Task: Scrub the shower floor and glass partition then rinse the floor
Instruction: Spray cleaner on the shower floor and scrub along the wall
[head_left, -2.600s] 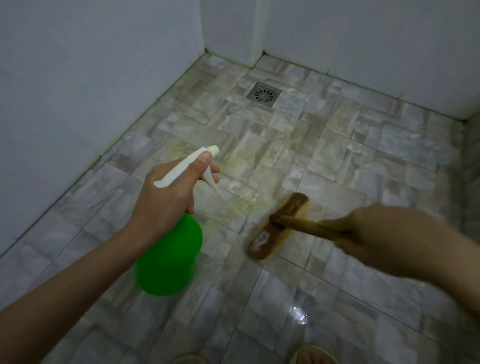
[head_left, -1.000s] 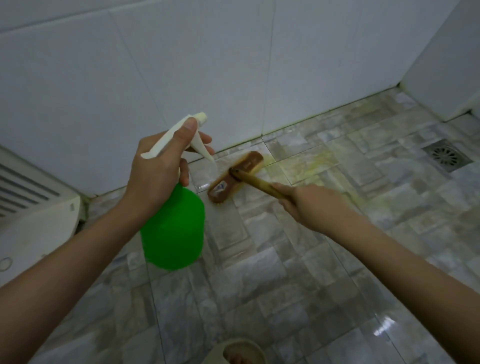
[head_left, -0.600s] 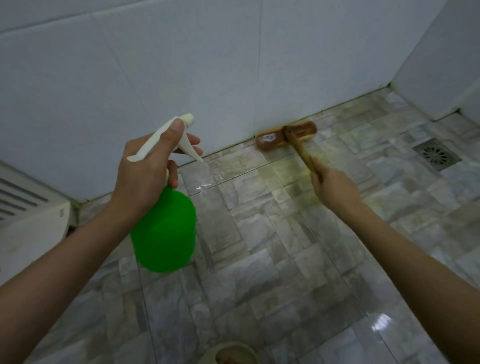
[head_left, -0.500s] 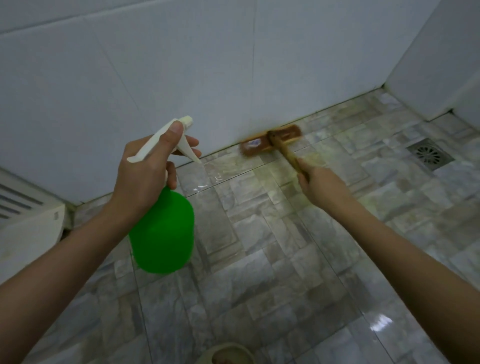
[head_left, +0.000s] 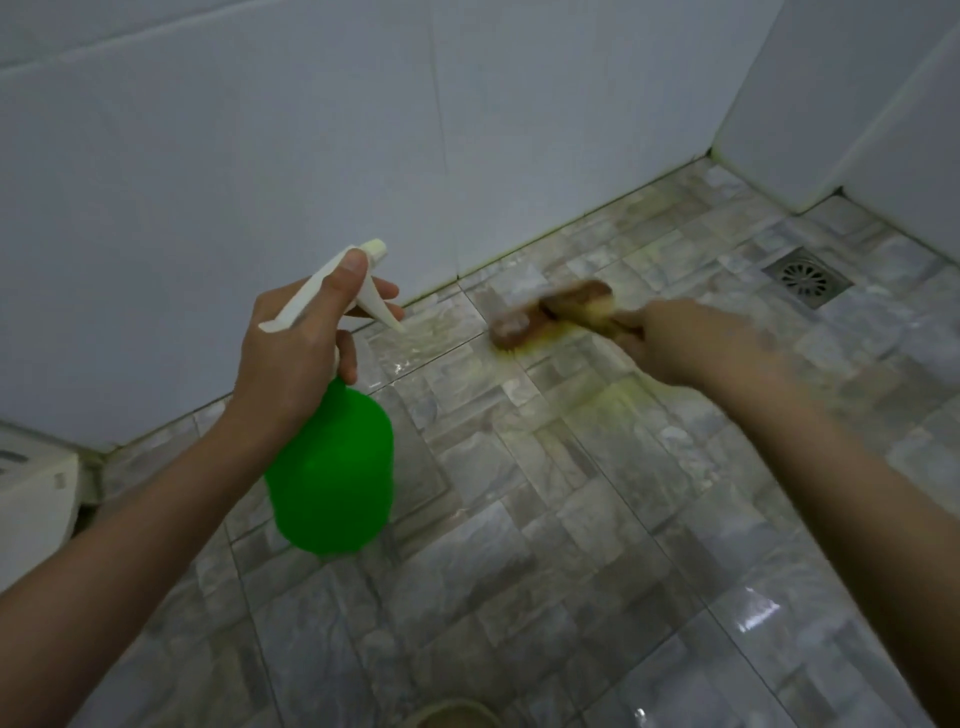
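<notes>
Left hand (head_left: 296, 358) grips green plastic spray bottle (head_left: 332, 467) with white trigger; right hand (head_left: 691, 348) grasps blurred brown wooden scrub brush (head_left: 540, 314) on grey tiled floor (head_left: 545, 519); round metal drain (head_left: 806, 276) at 2 o'clock.

On the far side I see a wall of large, smooth white tiles (head_left: 208, 182), its thin joints running upright and across. At the far right a second white tiled wall (head_left: 857, 78) meets it in a corner. A thin yellowish-green grout line (head_left: 571, 221) runs along the foot of the far wall. Near that corner, at the far right, lies a square grey metal drain grate (head_left: 807, 276) with a round pierced centre. At the left edge a boxy white plastic casing (head_left: 31, 499) is cut off by the frame. At the near edge I make out a pale rounded rim (head_left: 452, 709), too cropped to identify.
</notes>
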